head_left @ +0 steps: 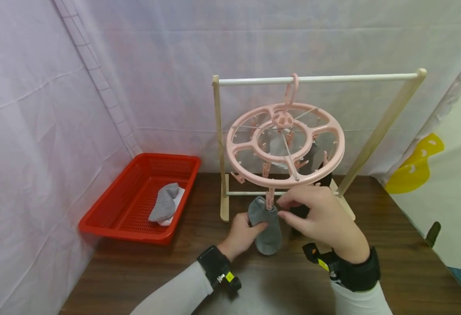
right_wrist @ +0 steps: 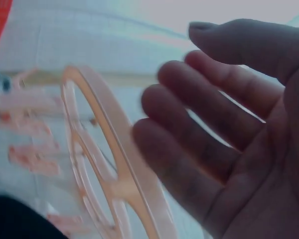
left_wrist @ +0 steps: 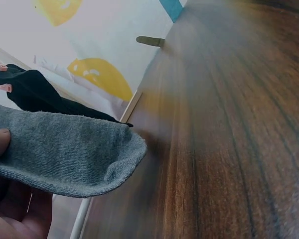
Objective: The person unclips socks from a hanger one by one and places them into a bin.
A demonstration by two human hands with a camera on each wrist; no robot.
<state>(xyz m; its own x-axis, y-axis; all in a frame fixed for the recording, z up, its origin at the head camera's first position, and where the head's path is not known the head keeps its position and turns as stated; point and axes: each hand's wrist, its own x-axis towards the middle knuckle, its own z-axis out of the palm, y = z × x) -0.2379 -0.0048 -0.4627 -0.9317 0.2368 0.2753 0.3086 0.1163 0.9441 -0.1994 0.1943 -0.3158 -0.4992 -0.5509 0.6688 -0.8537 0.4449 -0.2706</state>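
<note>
My left hand (head_left: pixel 238 235) pinches a grey sock (head_left: pixel 269 240) between thumb and fingers, the thumb lying across its front. At the sock's upper edge a pink clothespin (head_left: pixel 270 199) hangs from the round pink drying hanger (head_left: pixel 339 146) and overlaps the fabric. In the left wrist view the sock (left_wrist: pixel 72 152) stretches out flat from the thumb. Just right of the clothespin is my right hand (head_left: pixel 325 218), its fingers loosely bent with a gap to the thumb. The right wrist view shows this hand (right_wrist: pixel 239 134) holding nothing, beside the hanger's rim (right_wrist: pixel 104 109).
The hanger hooks over a white rod (head_left: pixel 352 78) on a wooden-legged stand. A dark garment (left_wrist: pixel 40 94) and other pieces hang behind it. To the left, a red basket (head_left: pixel 108 199) contains a grey-and-white sock (head_left: pixel 165 203). White curtain (head_left: pixel 155 57) lies behind the brown table (head_left: pixel 199 218).
</note>
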